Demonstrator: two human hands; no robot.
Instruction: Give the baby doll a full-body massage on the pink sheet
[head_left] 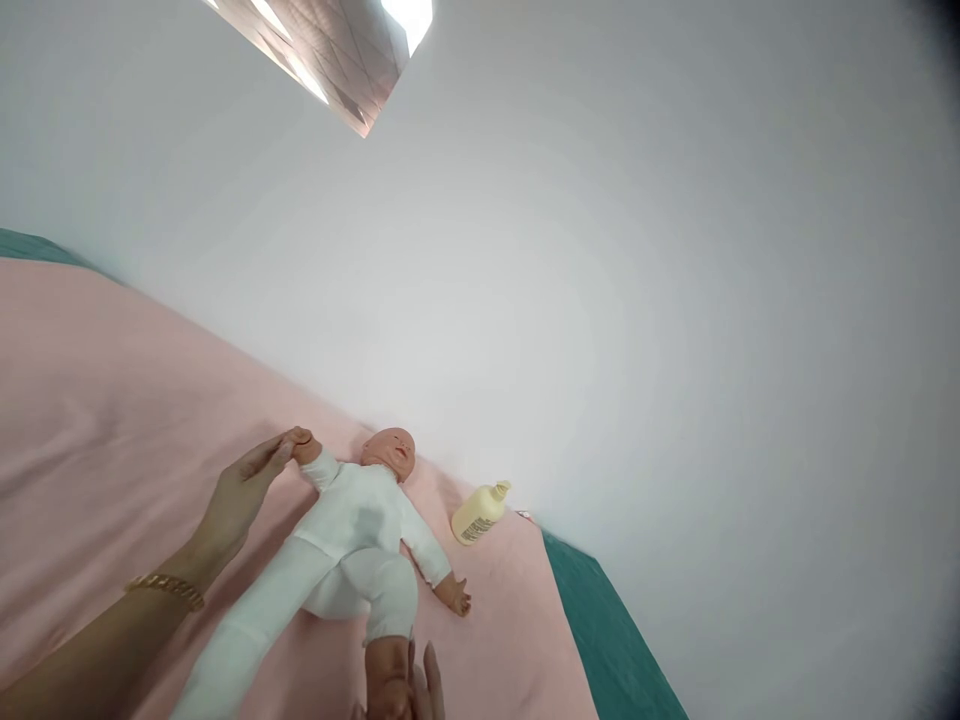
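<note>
While the doll (352,525) lies dressed on the bed (90,400), left hand (240,495) pinches its fist, right hand (429,690) clasps its foot; bottle (478,512) lies untouched.

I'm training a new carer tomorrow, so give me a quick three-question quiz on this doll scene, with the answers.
1. True or false: the doll lies face up on the pink sheet.
2. Multiple choice: the left hand touches the doll's A) head, B) hand, C) foot.
3. Fill in: the pump bottle lies on its ___, close to the wall.
Key: 1 true; 2 B; 3 side.
</note>
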